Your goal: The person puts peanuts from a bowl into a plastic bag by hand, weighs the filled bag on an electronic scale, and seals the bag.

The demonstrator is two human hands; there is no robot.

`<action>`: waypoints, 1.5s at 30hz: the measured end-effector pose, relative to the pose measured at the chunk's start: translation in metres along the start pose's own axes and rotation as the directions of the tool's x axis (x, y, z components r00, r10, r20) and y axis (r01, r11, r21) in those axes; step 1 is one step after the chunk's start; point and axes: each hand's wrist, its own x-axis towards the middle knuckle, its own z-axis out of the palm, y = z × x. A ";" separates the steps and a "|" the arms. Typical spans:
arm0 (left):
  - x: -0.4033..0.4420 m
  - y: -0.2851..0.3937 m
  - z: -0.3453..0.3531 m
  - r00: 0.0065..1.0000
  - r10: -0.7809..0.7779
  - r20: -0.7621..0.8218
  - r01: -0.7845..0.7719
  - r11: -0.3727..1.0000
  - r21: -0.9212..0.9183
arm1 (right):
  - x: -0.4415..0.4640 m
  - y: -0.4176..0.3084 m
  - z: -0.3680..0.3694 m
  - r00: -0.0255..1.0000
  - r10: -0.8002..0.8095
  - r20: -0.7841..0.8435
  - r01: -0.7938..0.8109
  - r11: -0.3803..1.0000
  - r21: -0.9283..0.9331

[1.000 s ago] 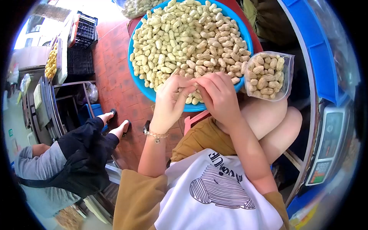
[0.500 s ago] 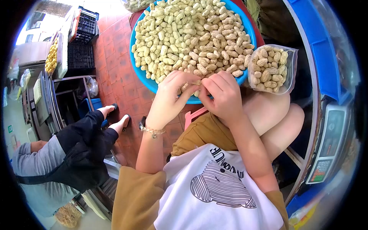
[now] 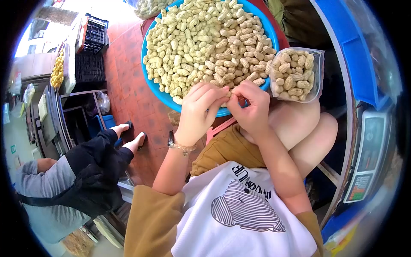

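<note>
Pinching a peanut (image 3: 230,93) in the head view, above the near rim of the blue basin (image 3: 161,95), using the fingertips of both hands. Holds the left hand (image 3: 197,112) narrow over the basin's near left side, thumb drawn close under bent fingers. Meets it with the right hand (image 3: 251,106), likewise narrow, thumb and index finger pressed together, other fingers curled. Hides most of the peanut behind the fingertips; cannot tell whether the shell is split. Wears a bracelet (image 3: 183,148) on the left wrist, on the near side of the basin. Has loose peanuts (image 3: 205,47) heaped inside the basin, just beyond both hands, and a clear bag (image 3: 318,70) of more just right of the basin.
</note>
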 end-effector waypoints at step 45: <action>0.015 0.004 -0.016 0.917 -0.394 0.056 0.381 0.828 -0.412 | 0.001 0.004 -0.004 0.925 0.323 0.203 -0.379 0.726 0.574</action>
